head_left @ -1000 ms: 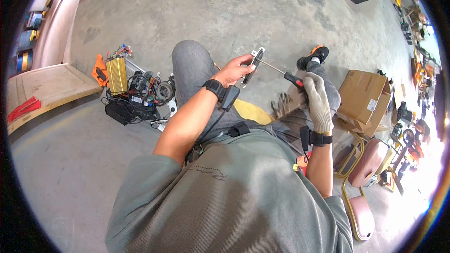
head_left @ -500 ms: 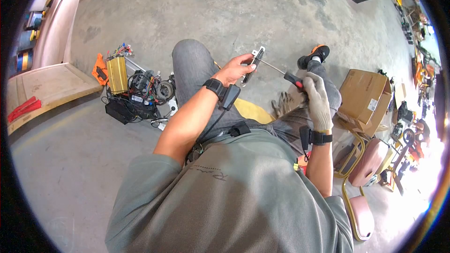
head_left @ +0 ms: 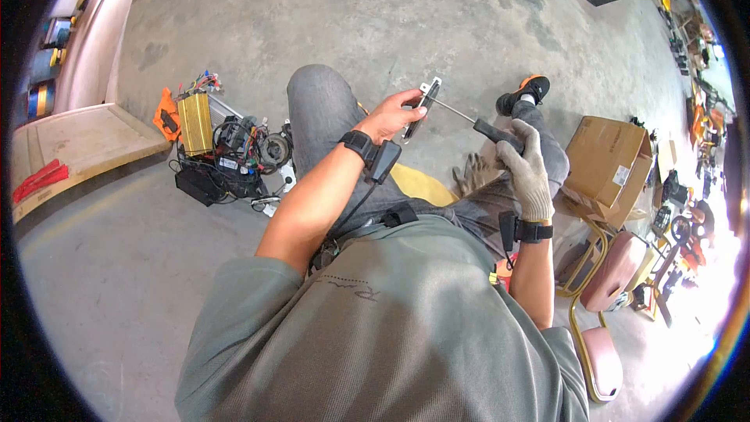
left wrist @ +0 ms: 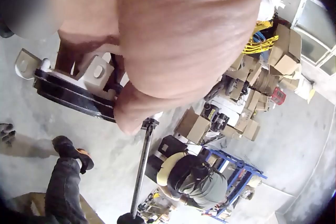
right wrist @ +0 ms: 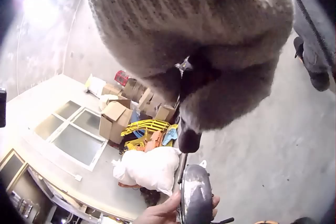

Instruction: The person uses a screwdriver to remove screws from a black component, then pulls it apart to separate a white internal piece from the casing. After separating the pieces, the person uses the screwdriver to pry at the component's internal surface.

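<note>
My bare left hand (head_left: 391,119) holds up a small black part with pale metal brackets (left wrist: 73,98), thumb across one end and fingers behind. In the right wrist view its dark, rounded face (right wrist: 197,198) shows beyond the screwdriver. My right hand (head_left: 530,172), in a grey knitted glove, grips the black handle of a screwdriver (head_left: 494,133). The slim metal shaft (left wrist: 140,171) reaches across to the part, its tip right at the end by my left thumb. Both hands are raised over my bent legs. A loose grey glove (head_left: 471,175) lies between the legs.
At left sits a heap of wired electrical parts (head_left: 230,160) with a gold finned box (head_left: 195,126), beside a wooden platform (head_left: 86,137) bearing red cloth (head_left: 41,181). A cardboard box (head_left: 601,160) and pink padded seats (head_left: 617,270) stand at right. Another person (left wrist: 202,184) sits further off.
My gloved right hand has shifted its grip on the screwdriver handle, with the fingers further forward, and the handle's red patch no longer shows. The left hand and the part stay put.
</note>
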The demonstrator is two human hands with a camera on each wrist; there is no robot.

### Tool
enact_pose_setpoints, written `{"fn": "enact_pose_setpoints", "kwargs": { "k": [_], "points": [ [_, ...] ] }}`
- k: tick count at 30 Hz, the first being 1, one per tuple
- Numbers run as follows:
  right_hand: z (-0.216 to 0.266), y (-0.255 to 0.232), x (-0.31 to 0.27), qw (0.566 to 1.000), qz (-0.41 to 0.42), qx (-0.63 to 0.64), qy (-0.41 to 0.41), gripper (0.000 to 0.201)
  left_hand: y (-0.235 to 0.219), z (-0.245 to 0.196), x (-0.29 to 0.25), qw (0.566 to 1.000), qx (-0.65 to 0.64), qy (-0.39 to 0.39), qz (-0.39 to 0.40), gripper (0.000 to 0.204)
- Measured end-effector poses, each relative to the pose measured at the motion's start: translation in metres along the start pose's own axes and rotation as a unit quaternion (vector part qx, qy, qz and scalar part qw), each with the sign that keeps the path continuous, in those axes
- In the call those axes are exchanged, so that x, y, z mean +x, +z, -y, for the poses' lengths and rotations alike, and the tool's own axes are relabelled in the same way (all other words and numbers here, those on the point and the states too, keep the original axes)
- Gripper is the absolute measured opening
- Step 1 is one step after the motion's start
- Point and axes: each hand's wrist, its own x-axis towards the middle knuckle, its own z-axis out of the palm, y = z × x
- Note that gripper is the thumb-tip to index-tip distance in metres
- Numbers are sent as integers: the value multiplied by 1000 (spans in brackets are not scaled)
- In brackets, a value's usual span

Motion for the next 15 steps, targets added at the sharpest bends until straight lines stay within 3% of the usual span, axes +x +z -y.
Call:
{"fn": "enact_pose_setpoints", "kwargs": {
  "k": [3,5,6,8,12,14,15],
  "points": [
    [5,-1,3,999,-7,-17,50,46,-2,1,2,1000,12,1,5,47],
    [13,-2,4,989,13,69,129,45,-2,2,3,1000,15,-2,12,47],
    [8,0,3,989,14,69,129,45,-1,3,2,1000,10,-3,5,48],
    [-3,6,1,1000,-12,24,-2,40,1,2,1,1000,4,-3,-3,48],
    [4,4,1,999,5,47,5,38,1,-3,-1,1000,15,-5,-5,45],
    [14,-3,3,987,57,77,130,35,3,-4,-2,1000,14,-11,-3,44],
    [13,-4,3,987,57,77,130,35,3,-4,-2,1000,13,-9,-2,43]
  ]
}}
